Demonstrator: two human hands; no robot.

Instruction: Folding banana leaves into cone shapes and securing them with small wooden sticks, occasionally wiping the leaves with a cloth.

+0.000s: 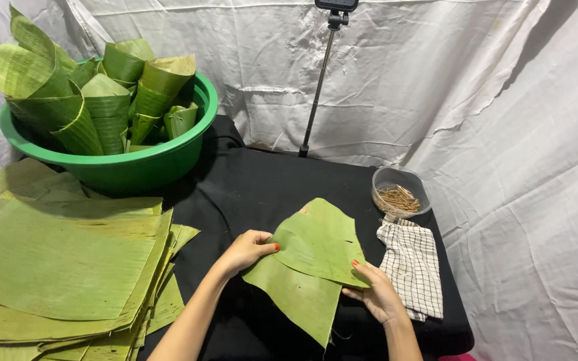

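A green banana leaf piece (312,257) lies folded over itself on the black cloth-covered table (255,180). My left hand (249,249) pinches its left edge with thumb on top. At the leaf's lower right edge, my right hand (376,294) grips it, thumb over the leaf and fingers beneath. Both hands hold the same leaf slightly above the table.
A stack of flat banana leaves (61,261) covers the left side. A green basin (135,164) at back left holds several rolled leaf cones (102,93). A clear bowl of thin sticks (399,197) and a checked cloth (413,264) lie to the right. A tripod pole (319,80) stands behind.
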